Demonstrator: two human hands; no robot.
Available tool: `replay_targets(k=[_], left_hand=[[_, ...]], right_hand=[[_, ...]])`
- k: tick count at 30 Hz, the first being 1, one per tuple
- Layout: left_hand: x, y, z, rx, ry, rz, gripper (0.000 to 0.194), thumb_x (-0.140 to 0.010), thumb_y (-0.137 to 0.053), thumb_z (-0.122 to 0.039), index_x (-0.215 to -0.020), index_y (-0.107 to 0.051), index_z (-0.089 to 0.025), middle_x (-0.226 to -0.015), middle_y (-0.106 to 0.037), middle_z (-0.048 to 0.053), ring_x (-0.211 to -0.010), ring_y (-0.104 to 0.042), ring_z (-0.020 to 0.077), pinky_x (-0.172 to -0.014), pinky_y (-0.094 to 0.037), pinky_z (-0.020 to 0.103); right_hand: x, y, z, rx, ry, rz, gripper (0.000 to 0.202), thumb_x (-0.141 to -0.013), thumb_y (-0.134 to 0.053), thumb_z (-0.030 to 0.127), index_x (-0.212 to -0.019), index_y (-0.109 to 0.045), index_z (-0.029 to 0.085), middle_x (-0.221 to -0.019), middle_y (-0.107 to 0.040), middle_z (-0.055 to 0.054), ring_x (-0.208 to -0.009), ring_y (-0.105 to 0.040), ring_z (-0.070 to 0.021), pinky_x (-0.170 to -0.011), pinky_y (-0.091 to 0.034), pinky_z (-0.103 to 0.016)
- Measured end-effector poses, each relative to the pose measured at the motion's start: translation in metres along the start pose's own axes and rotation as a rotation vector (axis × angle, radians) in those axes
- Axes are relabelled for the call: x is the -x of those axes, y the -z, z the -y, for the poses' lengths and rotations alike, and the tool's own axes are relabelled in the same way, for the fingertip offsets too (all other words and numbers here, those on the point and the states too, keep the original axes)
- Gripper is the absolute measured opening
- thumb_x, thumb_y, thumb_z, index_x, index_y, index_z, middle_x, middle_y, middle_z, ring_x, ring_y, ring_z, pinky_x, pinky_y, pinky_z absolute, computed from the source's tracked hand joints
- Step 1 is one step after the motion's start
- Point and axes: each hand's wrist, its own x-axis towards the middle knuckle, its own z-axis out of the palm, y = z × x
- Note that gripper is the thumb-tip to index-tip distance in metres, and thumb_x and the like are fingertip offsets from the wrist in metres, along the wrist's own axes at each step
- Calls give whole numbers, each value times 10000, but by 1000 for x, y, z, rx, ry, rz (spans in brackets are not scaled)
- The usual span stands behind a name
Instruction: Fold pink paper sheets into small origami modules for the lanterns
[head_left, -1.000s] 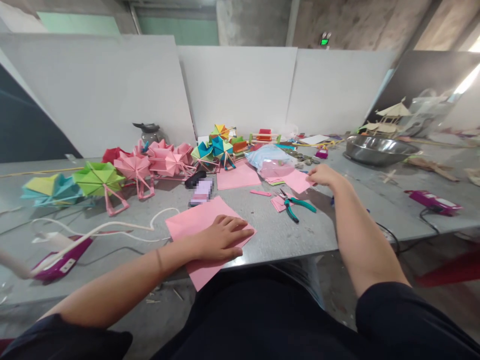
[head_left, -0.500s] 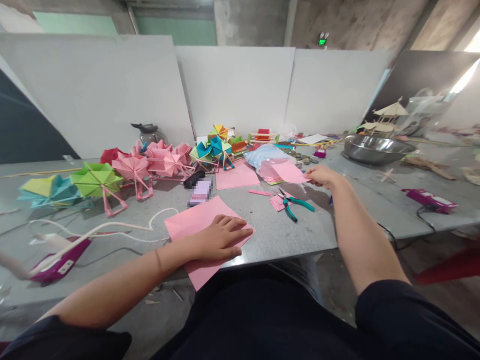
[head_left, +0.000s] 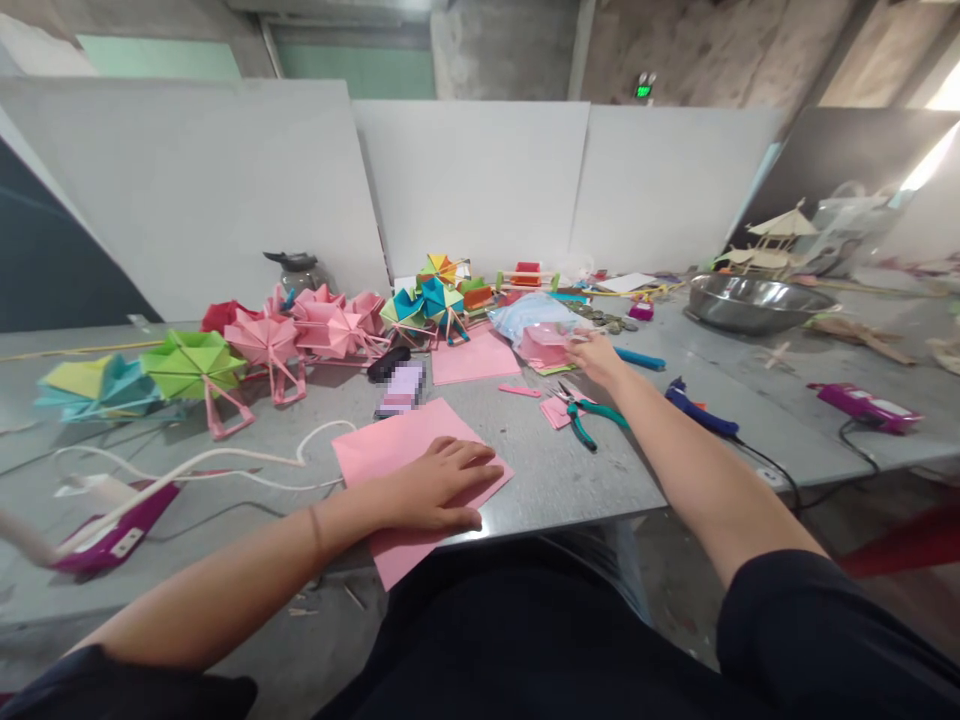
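Left hand (head_left: 448, 485) lies flat on paper (head_left: 390, 437); leaning could crease its overhang off the surface (head_left: 540, 470)'s front edge. Right hand (head_left: 598, 360): hold unclear.

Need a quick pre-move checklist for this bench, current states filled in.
1. Left hand flat on the pink sheet: ok.
2. Pink sheet wholly on the table: not ok, its near corner overhangs the front edge.
3. Right hand grip: cannot tell, fingertips are unclear beside the plastic bag.
4. Teal-handled pliers apart from the pink sheet: ok, they lie to its right.
5. Blue glue gun cool: cannot tell from the picture.
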Motion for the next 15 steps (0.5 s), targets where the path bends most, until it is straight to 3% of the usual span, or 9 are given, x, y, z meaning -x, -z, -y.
replay_targets(k=[3,6,10,13,15], left_hand=[[4,7,-11,-43,10,-2,858,-1010,-535,-801,-1656,-477,-239,-1677,-491,225,-1551,-434,461,-1258,-309,632],[9,13,-34,-151,112,29,978,-847,-742,-830,-1561,-544,-191,-1551,-583,244,-1408,-538,502,-1151,-424,666],[15,12,-62,-288,273,121,621,-858,-852,-588,-1267,-655,-163,-1274,-689,206,-1107,-663,416,-920,-564,578],[20,8,-72,-302,237,162,356,-874,-808,-287,-1174,-654,-172,-1192,-705,170,-1059,-675,380,-856,-590,518],[25,6,-76,-264,181,160,283,-864,-716,-141,-1138,-651,-177,-1175,-714,149,-1048,-686,344,-842,-599,470]], right_hand=[[5,9,3,192,-31,-82,434,-771,-745,263,-1188,-705,151,-1146,-791,-146,-1090,-740,-285,-1000,-595,-416],[11,17,9,367,-36,-73,446,-746,-739,193,-1187,-750,133,-1260,-784,-168,-1167,-733,-297,-1070,-558,-412],[20,17,17,563,-28,-10,468,-711,-785,143,-1179,-784,154,-1299,-783,-170,-1192,-734,-313,-1087,-543,-393],[24,12,22,692,-39,16,332,-710,-800,124,-1040,-817,158,-1204,-806,-199,-1213,-729,-373,-1093,-534,-416],[25,8,25,747,-55,42,267,-714,-792,106,-971,-832,167,-1128,-822,-201,-1201,-742,-393,-1070,-546,-410]])
